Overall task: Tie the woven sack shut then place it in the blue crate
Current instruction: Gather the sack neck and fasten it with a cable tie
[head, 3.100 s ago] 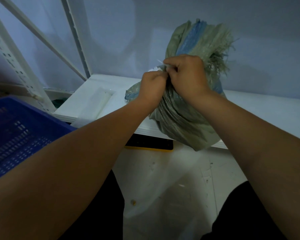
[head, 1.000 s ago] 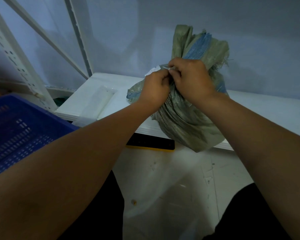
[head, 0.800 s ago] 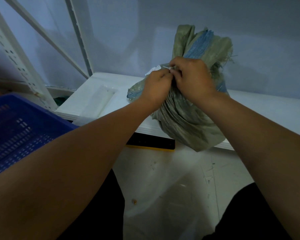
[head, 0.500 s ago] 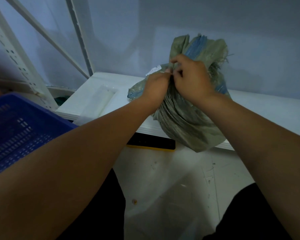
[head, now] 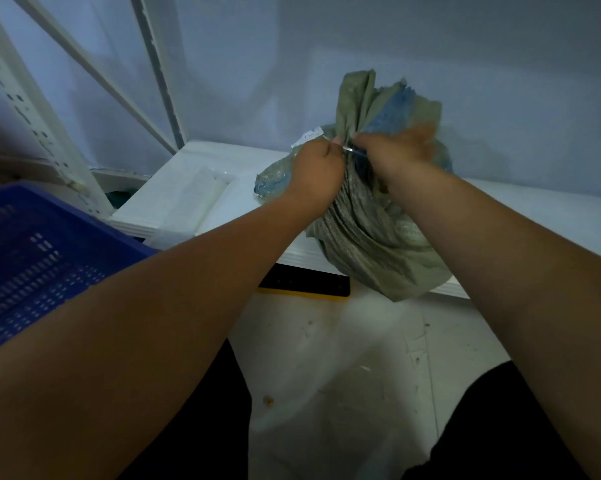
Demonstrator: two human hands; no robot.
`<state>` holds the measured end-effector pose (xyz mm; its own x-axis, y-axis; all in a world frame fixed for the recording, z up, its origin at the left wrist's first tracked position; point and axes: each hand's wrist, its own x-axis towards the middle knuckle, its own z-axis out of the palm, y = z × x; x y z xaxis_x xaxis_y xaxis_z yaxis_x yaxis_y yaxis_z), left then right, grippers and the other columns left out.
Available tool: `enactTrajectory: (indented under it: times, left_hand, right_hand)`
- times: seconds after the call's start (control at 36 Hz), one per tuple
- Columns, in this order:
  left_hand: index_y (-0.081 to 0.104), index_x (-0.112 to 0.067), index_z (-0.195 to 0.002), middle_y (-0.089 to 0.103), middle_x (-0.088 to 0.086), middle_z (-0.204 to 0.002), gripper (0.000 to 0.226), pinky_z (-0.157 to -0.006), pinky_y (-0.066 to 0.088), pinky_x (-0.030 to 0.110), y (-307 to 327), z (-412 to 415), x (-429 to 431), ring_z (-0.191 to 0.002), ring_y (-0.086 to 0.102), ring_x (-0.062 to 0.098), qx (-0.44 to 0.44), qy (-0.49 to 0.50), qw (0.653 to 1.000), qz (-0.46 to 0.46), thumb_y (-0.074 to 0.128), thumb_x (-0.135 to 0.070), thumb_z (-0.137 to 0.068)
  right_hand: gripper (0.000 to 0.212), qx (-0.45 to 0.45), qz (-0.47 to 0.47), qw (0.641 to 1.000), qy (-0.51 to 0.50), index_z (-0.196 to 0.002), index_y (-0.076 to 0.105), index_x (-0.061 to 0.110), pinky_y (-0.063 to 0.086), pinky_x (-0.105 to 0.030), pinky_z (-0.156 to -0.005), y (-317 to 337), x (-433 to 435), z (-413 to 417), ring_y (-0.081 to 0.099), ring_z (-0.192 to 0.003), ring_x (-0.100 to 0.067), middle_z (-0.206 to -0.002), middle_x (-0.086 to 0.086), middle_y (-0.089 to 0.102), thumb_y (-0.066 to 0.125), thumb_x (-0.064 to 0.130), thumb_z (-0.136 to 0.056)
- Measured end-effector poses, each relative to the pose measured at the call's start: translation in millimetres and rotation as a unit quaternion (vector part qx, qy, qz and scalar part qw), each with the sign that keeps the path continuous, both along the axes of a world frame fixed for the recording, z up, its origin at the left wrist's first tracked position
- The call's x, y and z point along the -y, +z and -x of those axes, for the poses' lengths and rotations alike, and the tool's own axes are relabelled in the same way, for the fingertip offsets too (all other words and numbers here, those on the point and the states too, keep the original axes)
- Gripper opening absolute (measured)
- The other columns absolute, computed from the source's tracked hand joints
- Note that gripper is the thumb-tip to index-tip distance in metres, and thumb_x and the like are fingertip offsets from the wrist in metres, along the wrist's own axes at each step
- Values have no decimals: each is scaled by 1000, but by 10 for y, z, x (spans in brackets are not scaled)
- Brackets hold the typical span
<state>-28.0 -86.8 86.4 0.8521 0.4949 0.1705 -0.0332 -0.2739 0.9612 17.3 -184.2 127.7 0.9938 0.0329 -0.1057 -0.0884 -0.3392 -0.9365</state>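
The 2 hands, left hand (head: 318,171) and right hand (head: 394,152), have drawn slightly apart, each pinching the thin tie (head: 352,151) at the woven sack (head: 368,230) neck on the white surface (head: 534,216); the knot seems to be tightening; the blue crate (head: 32,258) waits.

Bare forearms (head: 174,327), black trousers (head: 500,424).

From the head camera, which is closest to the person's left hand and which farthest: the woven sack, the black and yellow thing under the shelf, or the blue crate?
From the left hand:
1. Woven sack: touching it, gripped at the gathered neck on the white shelf.
2. Black and yellow object: below the hand, under the shelf edge.
3. Blue crate: far off to the left, low beside the forearm.
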Motion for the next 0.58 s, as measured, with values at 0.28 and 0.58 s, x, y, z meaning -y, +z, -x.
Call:
enactTrajectory:
  times: [0.28,0.58]
  left_hand:
    - [67,6,-94,64,21,-85,42,-74,47,35,33,37,37,-77,57,19,4,-8,1000,0,40,-24,-105]
    - [69,-8,-106,71,16,-108,33,-101,51,44,112,68,74,-104,67,29,-11,12,993,113,40,-24,-106]
  right_hand:
    - [47,-91,-111,985,96,-130,60,5,60,-45,-84,-47,-42,30,69,-94,-29,-112,-14,69,70,29,-91]
    - [33,-158,-120,971,130,-122,64,1,58,-38,-70,-12,-40,56,66,-86,-29,-100,-15,69,64,22,-97]
